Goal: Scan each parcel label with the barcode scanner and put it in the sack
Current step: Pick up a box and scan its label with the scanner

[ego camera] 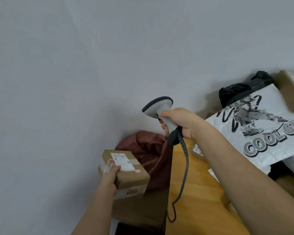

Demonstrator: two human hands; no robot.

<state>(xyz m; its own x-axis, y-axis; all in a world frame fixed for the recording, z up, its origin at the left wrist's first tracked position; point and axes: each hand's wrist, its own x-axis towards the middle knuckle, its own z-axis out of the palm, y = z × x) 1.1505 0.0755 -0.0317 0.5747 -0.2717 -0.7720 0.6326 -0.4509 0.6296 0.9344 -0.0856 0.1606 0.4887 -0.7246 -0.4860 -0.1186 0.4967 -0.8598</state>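
The left hand (111, 177) has a small cardboard parcel (124, 173) gripped by its near end, thumb lying across the top beside the white shipping label (121, 161) and the other fingers hidden underneath, so the box sticks out away from the person, low on the left and just in front of the reddish-brown sack (151, 158) that slumps against the wall. The right hand (180, 123) is wrapped tight round the handle of the grey barcode scanner (161, 114), one finger at the trigger, with the scanner's head raised above and to the right of the parcel and its cable (183, 175) hanging down over the wooden desk (193, 192). The box looks stiff and square-cornered, taped along the seams, and, held out one-handed by an end without sagging, it is probably light. The tape strips could be a bit slick, so the bare cardboard sides seem the better place to hold, keeping the thumb off the barcode lines at the far part of the label. The sack is soft cloth and its mouth looks rumpled, so the parcel may need nudging in rather than dropping. Further right a white plastic mailer printed "COOL GIRL" (261, 126) lies over other boxes (290, 89) and a black bag (244, 89); it looks limp and glossy, likely to slide.
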